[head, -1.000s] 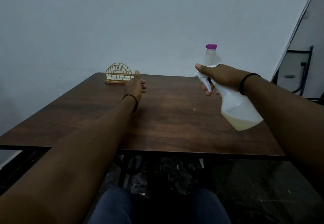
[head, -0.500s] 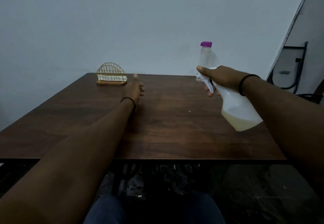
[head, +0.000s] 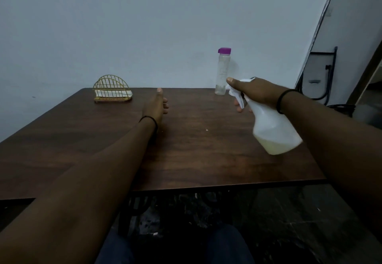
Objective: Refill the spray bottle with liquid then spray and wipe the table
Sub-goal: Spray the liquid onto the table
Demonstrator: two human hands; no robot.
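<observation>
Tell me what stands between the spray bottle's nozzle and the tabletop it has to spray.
Nothing visible does. The right hand holds the spray bottle above bare table; the left hand lies off to the side.

Dark wood-grain table (head: 186,139), translucent plastic spray bottle (head: 272,131)

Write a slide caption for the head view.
Right hand aims a white spray bottle over the table; left hand open.

Left hand (head: 155,106) rests edge-down with straight fingers; right hand (head: 253,91) grips, raised.
</observation>
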